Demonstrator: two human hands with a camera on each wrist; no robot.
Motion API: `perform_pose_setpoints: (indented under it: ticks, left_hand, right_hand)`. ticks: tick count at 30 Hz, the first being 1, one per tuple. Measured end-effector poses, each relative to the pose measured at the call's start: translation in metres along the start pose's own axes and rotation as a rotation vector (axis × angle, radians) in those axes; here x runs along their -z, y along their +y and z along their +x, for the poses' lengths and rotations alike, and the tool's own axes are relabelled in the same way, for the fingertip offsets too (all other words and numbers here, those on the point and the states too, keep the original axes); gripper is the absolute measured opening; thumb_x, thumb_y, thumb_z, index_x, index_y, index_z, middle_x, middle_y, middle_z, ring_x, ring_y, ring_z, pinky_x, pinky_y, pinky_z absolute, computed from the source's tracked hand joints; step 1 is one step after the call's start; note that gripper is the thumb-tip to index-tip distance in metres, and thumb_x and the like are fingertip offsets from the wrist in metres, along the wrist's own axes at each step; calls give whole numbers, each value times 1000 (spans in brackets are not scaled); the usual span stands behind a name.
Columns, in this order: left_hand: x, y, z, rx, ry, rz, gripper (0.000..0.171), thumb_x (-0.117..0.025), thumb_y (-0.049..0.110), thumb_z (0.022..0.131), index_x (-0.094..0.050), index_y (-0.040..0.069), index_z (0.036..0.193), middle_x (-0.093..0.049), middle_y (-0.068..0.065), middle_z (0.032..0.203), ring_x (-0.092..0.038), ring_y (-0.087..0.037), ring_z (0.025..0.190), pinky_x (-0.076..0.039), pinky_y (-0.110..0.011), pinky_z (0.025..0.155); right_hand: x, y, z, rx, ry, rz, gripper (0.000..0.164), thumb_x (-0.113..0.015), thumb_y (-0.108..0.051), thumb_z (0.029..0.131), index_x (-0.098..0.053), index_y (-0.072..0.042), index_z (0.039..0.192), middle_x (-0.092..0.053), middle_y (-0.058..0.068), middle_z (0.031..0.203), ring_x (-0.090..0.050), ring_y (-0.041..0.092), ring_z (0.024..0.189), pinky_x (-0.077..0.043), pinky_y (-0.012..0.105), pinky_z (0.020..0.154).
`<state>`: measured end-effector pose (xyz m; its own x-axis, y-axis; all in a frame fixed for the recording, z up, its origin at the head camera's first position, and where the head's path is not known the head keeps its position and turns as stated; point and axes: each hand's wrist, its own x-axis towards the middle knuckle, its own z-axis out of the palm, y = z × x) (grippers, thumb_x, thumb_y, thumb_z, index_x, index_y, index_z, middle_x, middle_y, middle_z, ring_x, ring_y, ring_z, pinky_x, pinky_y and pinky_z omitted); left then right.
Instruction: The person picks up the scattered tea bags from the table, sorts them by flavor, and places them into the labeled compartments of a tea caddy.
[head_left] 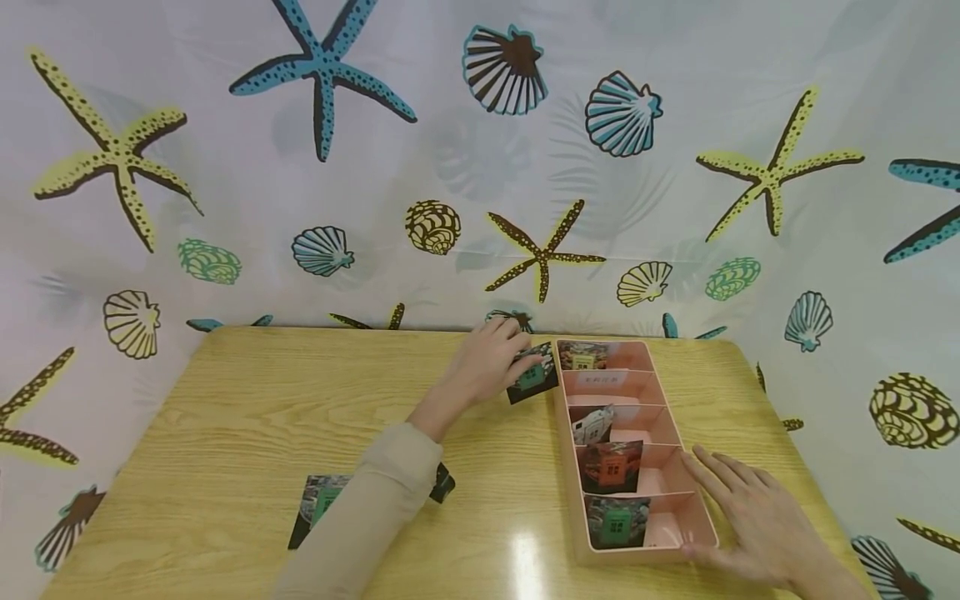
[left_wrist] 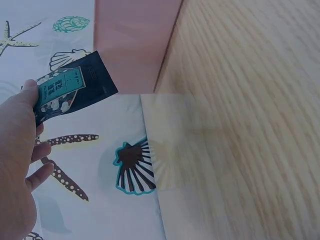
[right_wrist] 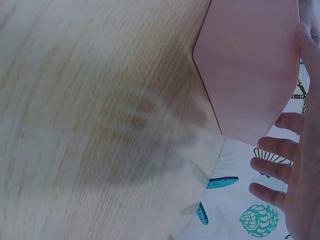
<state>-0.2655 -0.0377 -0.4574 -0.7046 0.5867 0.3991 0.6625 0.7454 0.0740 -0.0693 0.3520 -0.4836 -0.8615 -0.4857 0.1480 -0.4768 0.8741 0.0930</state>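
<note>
My left hand [head_left: 486, 362] pinches a dark sachet [head_left: 532, 377] with a green label by one edge, thumb on its face. It holds the sachet just left of the far end of a pink divided box [head_left: 600, 557]. In the left wrist view, the sachet [left_wrist: 75, 87] is tilted beside the box's pink wall [left_wrist: 132, 45]. My right hand [head_left: 761, 521] rests at the box's near right corner, thumb on the rim and fingers extended along the side. Inside the box are a yellow-green sachet [head_left: 583, 357], a whitish one [head_left: 592, 427], a red one [head_left: 613, 468] and a green one [head_left: 617, 523].
A green-labelled sachet [head_left: 318, 500] lies on the wooden table [head_left: 300, 392], partly behind the left sleeve [head_left: 375, 500]. Another dark sachet [head_left: 442, 483] shows past the sleeve's other side. A paper label [head_left: 600, 379] is in the box's second compartment from the back. A shell-patterned cloth [head_left: 465, 167] hangs behind.
</note>
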Motion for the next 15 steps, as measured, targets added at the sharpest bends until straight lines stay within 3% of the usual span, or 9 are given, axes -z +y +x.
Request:
perform_pose_setpoints:
  ticks: [9, 15]
  left_hand:
    - [9, 9, 15, -8, 37, -15, 35, -55, 48, 108, -72, 18, 113, -68, -5, 117, -65, -26, 117, -54, -45, 103]
    - [11, 21, 27, -62, 73, -25, 34, -57, 46, 107, -73, 17, 113, -66, -2, 104, -62, -22, 102, -53, -38, 96]
  right_hand:
    - [0, -1, 1, 2, -9, 9, 108, -68, -83, 77, -49, -13, 158, -54, 13, 159, -63, 37, 133, -54, 59, 100]
    - [0, 0, 0, 3, -3, 3, 110, -69, -83, 77, -48, -13, 158, -55, 14, 158, -62, 37, 133, -54, 59, 99]
